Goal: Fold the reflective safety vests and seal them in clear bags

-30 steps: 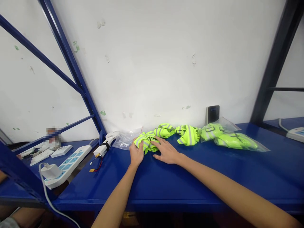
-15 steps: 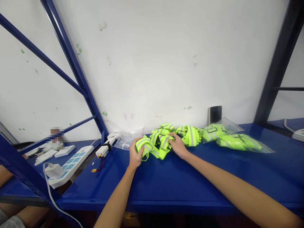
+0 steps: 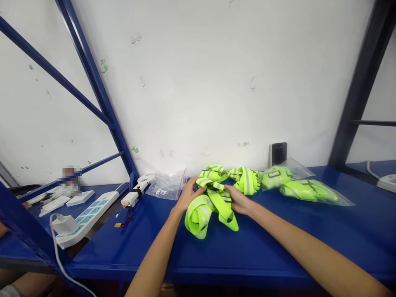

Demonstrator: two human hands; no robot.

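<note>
A tangle of neon-yellow reflective straps (image 3: 198, 218) with grey stripes lies on the blue table in front of me. My left hand (image 3: 188, 193) grips the upper left part of it, thumb and fingers closed on a strap. On the other side, my right hand (image 3: 238, 199) pinches the same straps, its fingertips partly hidden behind them. One loop hangs toward the front left and a loose end toward the front right. Behind my hands lies another bunch of the yellow straps (image 3: 250, 181); whether it joins the held ones I cannot tell.
Two clear bags with yellow straps (image 3: 305, 189) lie on the right. An empty plastic bag (image 3: 165, 185) and a white fan with a battery pack (image 3: 133, 196) are at left. Beyond the blue rack post stands a power strip (image 3: 93, 216). A dark-screened device (image 3: 279, 154) leans on the wall.
Both hands have shifted their hold on the straps. The left hand moved right, closer to the right hand, and the loop it held now hangs lower toward the table's front.
</note>
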